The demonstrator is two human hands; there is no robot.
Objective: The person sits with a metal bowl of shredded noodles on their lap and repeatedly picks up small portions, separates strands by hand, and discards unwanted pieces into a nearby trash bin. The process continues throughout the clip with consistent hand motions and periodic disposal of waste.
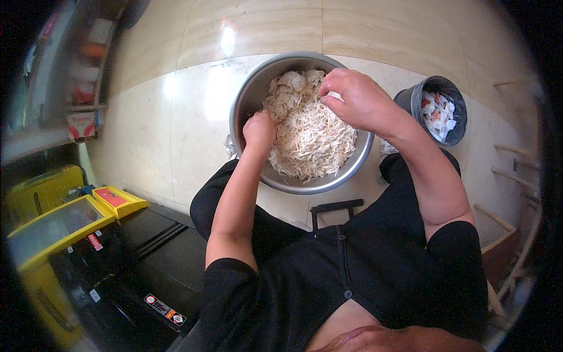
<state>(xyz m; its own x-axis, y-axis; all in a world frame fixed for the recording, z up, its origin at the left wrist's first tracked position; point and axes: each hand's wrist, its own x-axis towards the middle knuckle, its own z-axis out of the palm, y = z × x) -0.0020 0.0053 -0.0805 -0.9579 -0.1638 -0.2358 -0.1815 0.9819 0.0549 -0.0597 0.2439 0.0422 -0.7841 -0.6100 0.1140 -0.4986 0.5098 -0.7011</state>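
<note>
A large round metal basin (356, 166) stands on the floor between my knees. It holds a heap of pale, thin strands that look like noodles (314, 141). Near its far side lies a pale rounded clump (292, 81) on the strands. Fingers curled, my left hand (259, 130) rests on the left edge of the heap; what lies within the fingers is hidden. Over the right side of the basin, my right hand (352, 97) is raised with thumb and index finger bent towards each other, a bit of something whitish near them. I cannot tell whether it is gripped.
A dark bin (407, 99) with crumpled white and reddish waste stands right of the basin on the tiled floor (145, 132). A black appliance-like body (154, 264) with a yellow-framed part (99, 207) is at lower left. Shelving with goods is at upper left; wooden bars are far right.
</note>
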